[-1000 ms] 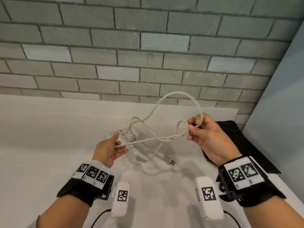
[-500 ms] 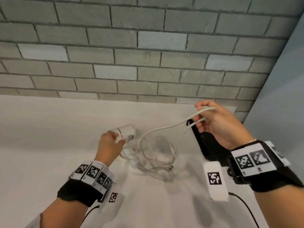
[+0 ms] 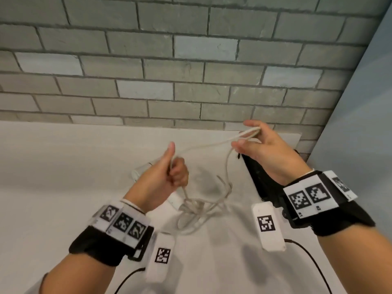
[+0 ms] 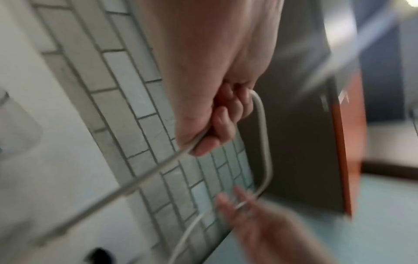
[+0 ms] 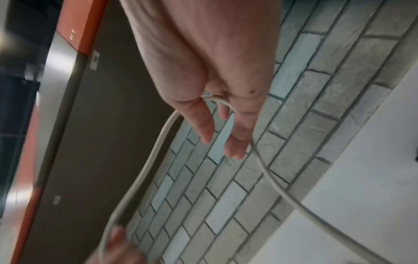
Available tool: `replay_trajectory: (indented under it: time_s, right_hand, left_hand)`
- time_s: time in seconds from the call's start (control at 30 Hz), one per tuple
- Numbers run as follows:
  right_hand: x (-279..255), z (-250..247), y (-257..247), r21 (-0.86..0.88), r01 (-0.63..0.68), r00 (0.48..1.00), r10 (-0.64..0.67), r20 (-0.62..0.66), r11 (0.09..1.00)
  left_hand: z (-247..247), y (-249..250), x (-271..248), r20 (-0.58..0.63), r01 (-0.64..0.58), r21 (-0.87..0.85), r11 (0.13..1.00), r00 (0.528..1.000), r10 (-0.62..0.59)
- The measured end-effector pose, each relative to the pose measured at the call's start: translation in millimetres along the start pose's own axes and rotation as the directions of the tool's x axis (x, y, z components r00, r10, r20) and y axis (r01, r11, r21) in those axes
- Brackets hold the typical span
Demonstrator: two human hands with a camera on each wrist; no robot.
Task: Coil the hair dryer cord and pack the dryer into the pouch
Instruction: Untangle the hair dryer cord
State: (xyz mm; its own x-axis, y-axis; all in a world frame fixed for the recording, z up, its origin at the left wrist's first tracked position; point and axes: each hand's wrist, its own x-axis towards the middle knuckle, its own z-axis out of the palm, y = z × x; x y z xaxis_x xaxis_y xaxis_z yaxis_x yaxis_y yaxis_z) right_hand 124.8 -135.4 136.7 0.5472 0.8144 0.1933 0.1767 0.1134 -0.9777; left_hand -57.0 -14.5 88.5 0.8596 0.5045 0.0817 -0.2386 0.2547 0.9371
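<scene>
While the cord is stretched in the air between both hands, most of it lies in a loose tangle on the counter below them, and that tangle is the main risk. The left hand has a closed grip, fingers curled round the cord with the thumb up; the right hand pinches a small loop of it between thumb and fingers, nearer the counter's back right corner. The hair dryer lies on the counter behind the left hand, mostly hidden by it (only a pale end shows), and the black pouch lies flat near the right edge, under the right wrist. If the next pull is quick, the crossing strands in the heap could snag into a knot, or the cord could drag the light dryer across the counter toward the hands. The right-hand loop looks lightly held, so a tug from the left could slip it free and undo the coil. I cannot tell where the plug is, and it may catch in the heap.
</scene>
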Motion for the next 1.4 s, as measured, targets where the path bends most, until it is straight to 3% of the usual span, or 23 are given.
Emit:
replay_trajectory:
  time_s: [0.13, 0.23, 0.3, 0.37, 0.5, 0.63, 0.67, 0.7, 0.83, 0.9, 1.07, 1.17, 1.27, 1.33, 1.4]
  right_hand:
    - [-4.5, 12.4, 29.7, -0.182, -0.095, 0.994, 0.104, 0.042, 0.979]
    - [-7.5, 18.6, 53.8, -0.484, 0.005, 0.989, 0.066, 0.130, 0.875]
    - [-11.4, 20.6, 66.7, -0.620, 0.066, 0.962, 0.116, 0.249, 0.781]
    - [-16.9, 21.0, 78.9, -0.682, 0.065, 0.892, 0.265, 0.368, 0.729]
    - [-30.1, 16.5, 96.9, -0.751, 0.140, 0.656, 0.508, 0.559, 0.645]
    - [-31.3, 6.0, 96.0, -0.762, 0.109, 0.576, 0.584, 0.572, 0.638]
    - [-30.0, 2.6, 96.4, -0.747, 0.098, 0.584, 0.570, 0.578, 0.657]
    - [-27.3, -1.3, 97.0, -0.737, 0.091, 0.625, 0.538, 0.566, 0.670]
    - [-12.4, -11.8, 90.2, -0.625, -0.007, 0.918, 0.253, 0.306, 0.781]
    - [-7.2, -13.2, 80.1, -0.552, -0.006, 0.977, 0.122, 0.175, 0.834]
    - [1.9, -8.5, 53.2, -0.310, -0.018, 0.999, 0.033, 0.043, 0.951]
    - [5.9, -3.7, 33.2, -0.244, 0.039, 0.999, -0.032, 0.035, 0.969]
    - [7.2, 3.9, 19.9, -0.270, 0.147, 0.989, -0.132, 0.074, 0.951]
    - [6.6, 10.0, 14.0, -0.283, 0.227, 0.974, -0.213, 0.080, 0.932]
    - [5.9, 14.3, 8.2, -0.270, 0.280, 0.960, -0.264, 0.092, 0.921]
  left_hand:
    - [11.4, 33.4, 9.7, -0.066, -0.189, -0.279, 0.941, 0.982, 0.178]
    - [18.8, 48.0, 15.0, -0.081, -0.241, -0.402, 0.883, 0.970, 0.228]
    - [18.4, 54.6, 17.3, -0.086, -0.268, -0.476, 0.838, 0.962, 0.259]
    - [15.1, 60.7, 17.1, -0.093, -0.286, -0.503, 0.816, 0.956, 0.277]
    - [5.7, 66.7, 12.2, -0.132, -0.287, -0.384, 0.878, 0.958, 0.256]
    - [-7.0, 61.2, 4.9, -0.213, -0.201, -0.134, 0.970, 0.962, 0.170]
    - [-10.5, 58.3, 3.3, -0.246, -0.157, -0.064, 0.986, 0.960, 0.137]
    - [-14.5, 54.5, 1.7, -0.287, -0.107, 0.009, 0.994, 0.952, 0.105]
    - [-30.2, 39.2, -5.2, -0.423, 0.068, 0.286, 0.956, 0.904, 0.062]
    - [-35.7, 32.7, -7.9, -0.430, 0.133, 0.416, 0.899, 0.900, 0.066]
    - [-38.8, 21.9, -13.2, -0.407, 0.252, 0.628, 0.736, 0.913, 0.035]
    - [-31.0, 22.2, -15.7, -0.281, 0.325, 0.790, 0.520, 0.946, -0.164]
    - [-19.7, 23.4, -17.1, -0.099, 0.200, 0.923, 0.328, 0.949, -0.298]
    - [-12.1, 21.6, -11.8, 0.018, 0.059, 0.956, 0.287, 0.966, -0.259]
    - [-4.7, 17.2, -2.1, 0.050, -0.040, 0.956, 0.292, 0.998, -0.029]
